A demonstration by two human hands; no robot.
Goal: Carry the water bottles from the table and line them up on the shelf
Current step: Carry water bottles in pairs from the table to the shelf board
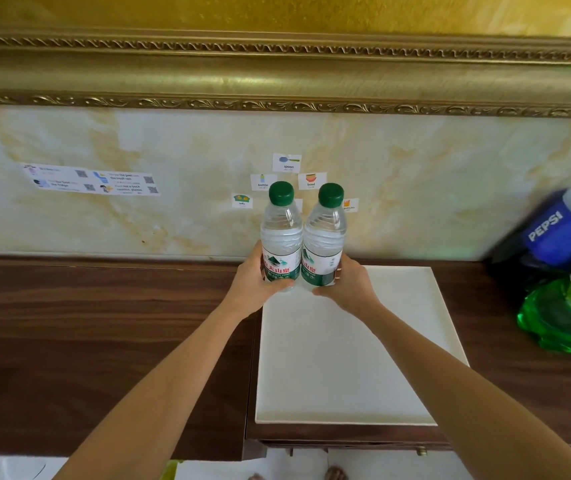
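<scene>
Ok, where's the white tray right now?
In the head view the white tray lies flat on the dark wooden surface, centre-right, under the two held water bottles, left of the Pepsi bottle.

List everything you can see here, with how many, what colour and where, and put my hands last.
water bottles: 2, clear with green caps, upright side by side, held at the tray's far edge
tray: 1, white, on the wooden top
wooden top: 1, dark brown, along the wall
soda bottles: blue Pepsi and green, count unclear, far right
picture cards: several, white, stuck on the wall
left hand: grips left bottle
right hand: grips right bottle
</scene>
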